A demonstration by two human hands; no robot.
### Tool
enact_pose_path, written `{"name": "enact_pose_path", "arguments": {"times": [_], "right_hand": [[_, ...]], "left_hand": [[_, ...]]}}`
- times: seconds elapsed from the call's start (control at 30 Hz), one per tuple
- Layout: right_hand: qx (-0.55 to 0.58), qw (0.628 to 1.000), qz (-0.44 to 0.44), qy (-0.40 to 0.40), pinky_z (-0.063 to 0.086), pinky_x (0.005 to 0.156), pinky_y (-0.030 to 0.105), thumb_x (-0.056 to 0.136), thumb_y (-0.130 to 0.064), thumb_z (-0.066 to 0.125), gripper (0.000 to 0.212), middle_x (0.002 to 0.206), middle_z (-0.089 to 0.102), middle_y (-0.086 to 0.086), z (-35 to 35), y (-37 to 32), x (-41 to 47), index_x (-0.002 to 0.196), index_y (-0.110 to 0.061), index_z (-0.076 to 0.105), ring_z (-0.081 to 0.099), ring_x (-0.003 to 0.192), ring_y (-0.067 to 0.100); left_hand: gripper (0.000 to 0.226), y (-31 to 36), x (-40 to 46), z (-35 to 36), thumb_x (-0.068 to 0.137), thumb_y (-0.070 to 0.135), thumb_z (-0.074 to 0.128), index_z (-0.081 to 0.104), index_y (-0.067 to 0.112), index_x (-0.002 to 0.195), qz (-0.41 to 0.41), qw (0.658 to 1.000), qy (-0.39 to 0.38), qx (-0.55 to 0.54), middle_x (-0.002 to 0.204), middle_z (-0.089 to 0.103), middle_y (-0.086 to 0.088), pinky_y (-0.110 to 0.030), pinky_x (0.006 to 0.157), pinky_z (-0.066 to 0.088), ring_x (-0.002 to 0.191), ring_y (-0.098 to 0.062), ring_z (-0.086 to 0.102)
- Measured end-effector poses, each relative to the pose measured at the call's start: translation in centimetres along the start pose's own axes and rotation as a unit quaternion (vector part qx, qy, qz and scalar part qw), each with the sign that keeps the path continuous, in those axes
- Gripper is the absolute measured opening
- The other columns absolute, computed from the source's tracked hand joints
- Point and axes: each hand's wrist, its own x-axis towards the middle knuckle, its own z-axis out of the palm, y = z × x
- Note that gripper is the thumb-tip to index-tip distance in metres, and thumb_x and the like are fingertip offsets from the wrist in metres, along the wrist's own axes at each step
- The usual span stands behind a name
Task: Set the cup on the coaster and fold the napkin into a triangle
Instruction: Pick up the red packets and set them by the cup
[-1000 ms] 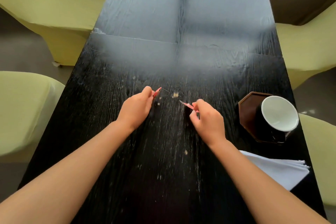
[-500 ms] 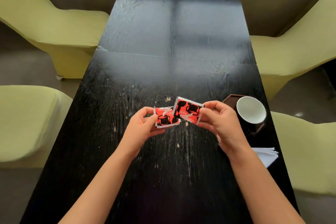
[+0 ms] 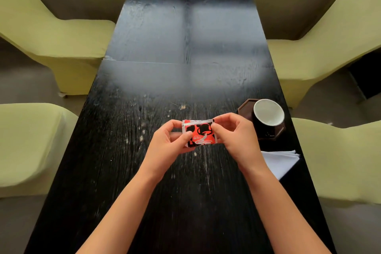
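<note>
A black cup (image 3: 268,114) with a white inside stands upright on a dark brown octagonal coaster (image 3: 245,106) at the table's right side. A white folded napkin (image 3: 278,162) lies just nearer me by the right edge, partly hidden by my right forearm. My left hand (image 3: 171,139) and my right hand (image 3: 235,135) are raised above the table's middle. Together they pinch red packets (image 3: 201,135) printed with black cups, held overlapping, the left hand at the left edge and the right hand at the right edge.
The long black wooden table (image 3: 185,37) runs away from me, with pale crumbs (image 3: 182,107) scattered near its middle. Yellow-green chairs stand on both sides: two on the left (image 3: 51,33) and two on the right (image 3: 329,47).
My hands lifted two small red packets off the table, turned their printed faces toward me, and brought them together so they now overlap. The view also tilted up and back.
</note>
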Motion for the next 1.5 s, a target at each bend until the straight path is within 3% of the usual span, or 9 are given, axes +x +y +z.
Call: {"name": "enact_pose_path", "arguments": {"times": [0.13,0.23,0.33,0.6,0.9,1.1,1.27,1.37,1.5], "right_hand": [[0.013,1.000,0.005,0.006,0.057,0.075,0.048,0.080,-0.008,0.067,0.015,0.080,0.069,0.006,-0.5,-0.3,-1.2,0.076,-0.022,0.063,0.067,0.081,0.024],[0.045,0.999,0.022,-0.018,0.058,0.069,0.032,0.083,-0.012,0.065,0.017,0.088,0.068,-0.003,-1.2,-0.6,-2.1,0.090,-0.027,0.063,0.067,0.087,0.015],[0.122,0.989,0.050,-0.070,0.055,0.060,0.020,0.085,-0.009,0.064,0.017,0.089,0.071,-0.003,-1.9,-1.2,-2.9,0.092,-0.025,0.066,0.068,0.084,0.010],[0.143,0.988,0.025,-0.045,0.052,0.055,0.018,0.084,-0.002,0.063,0.018,0.072,0.069,0.001,-3.2,-3.1,-4.5,0.074,-0.017,0.065,0.065,0.066,0.008],[0.129,0.990,0.012,-0.063,0.053,0.055,0.019,0.083,-0.002,0.065,0.015,0.074,0.069,0.006,-7.1,-3.3,-4.7,0.075,-0.015,0.065,0.066,0.067,0.013],[0.120,0.990,0.012,-0.068,0.049,0.052,0.016,0.080,-0.001,0.067,0.021,0.062,0.068,-0.004,-13.0,-1.0,-3.2,0.070,-0.019,0.065,0.062,0.059,0.008],[0.103,0.990,0.008,-0.101,0.052,0.055,0.021,0.080,0.002,0.067,0.022,0.067,0.068,0.004,-19.4,1.2,-0.9,0.069,-0.018,0.065,0.062,0.061,0.014],[0.086,0.991,-0.007,-0.104,0.047,0.048,0.014,0.078,0.001,0.069,0.021,0.066,0.067,0.002,-23.4,1.8,1.1,0.069,-0.018,0.065,0.061,0.055,0.007],[0.087,0.988,-0.012,-0.124,0.047,0.047,0.013,0.077,0.004,0.069,0.020,0.066,0.064,0.004,-26.3,1.9,4.1,0.069,-0.013,0.063,0.059,0.046,-0.001]], "left_hand": [[0.008,0.6,-1.0,0.6,0.089,0.005,0.058,0.057,0.012,0.093,0.020,1.000,0.004,0.012,0.079,0.076,-0.003,-0.020,0.062,0.055,0.078,-0.016,0.072],[0.008,1.3,-1.8,0.9,0.089,0.006,0.058,0.057,0.012,0.093,0.034,0.999,0.000,0.024,0.080,0.076,-0.002,-0.021,0.062,0.056,0.080,-0.017,0.072],[0.007,2.3,-2.4,1.0,0.089,0.004,0.057,0.057,0.011,0.092,0.043,0.999,-0.007,0.031,0.079,0.076,-0.003,-0.023,0.062,0.056,0.080,-0.019,0.072],[0.011,5.2,-3.2,1.4,0.084,0.006,0.064,0.067,0.016,0.085,0.060,0.995,-0.013,0.080,0.082,0.073,-0.002,-0.025,0.063,0.057,0.080,-0.016,0.069],[0.023,7.2,-3.7,3.9,0.083,0.003,0.066,0.073,0.025,0.081,0.065,0.989,-0.005,0.133,0.075,0.075,0.005,-0.022,0.064,0.057,0.073,-0.010,0.070],[0.026,5.8,-3.4,10.1,0.084,0.005,0.066,0.074,0.030,0.080,0.080,0.981,0.034,0.171,0.077,0.076,0.005,-0.023,0.069,0.057,0.075,-0.010,0.070],[0.027,4.3,-1.9,17.1,0.082,0.005,0.067,0.074,0.031,0.076,0.095,0.972,0.078,0.199,0.069,0.074,0.011,-0.017,0.063,0.052,0.067,-0.002,0.067],[0.021,3.9,-0.2,20.9,0.081,0.006,0.069,0.075,0.026,0.075,0.078,0.974,0.094,0.189,0.068,0.074,0.004,-0.023,0.062,0.056,0.064,-0.009,0.066],[0.021,4.3,2.4,24.0,0.081,0.002,0.068,0.074,0.021,0.072,0.074,0.976,0.107,0.175,0.058,0.071,0.010,-0.016,0.057,0.055,0.055,-0.001,0.063]]}}
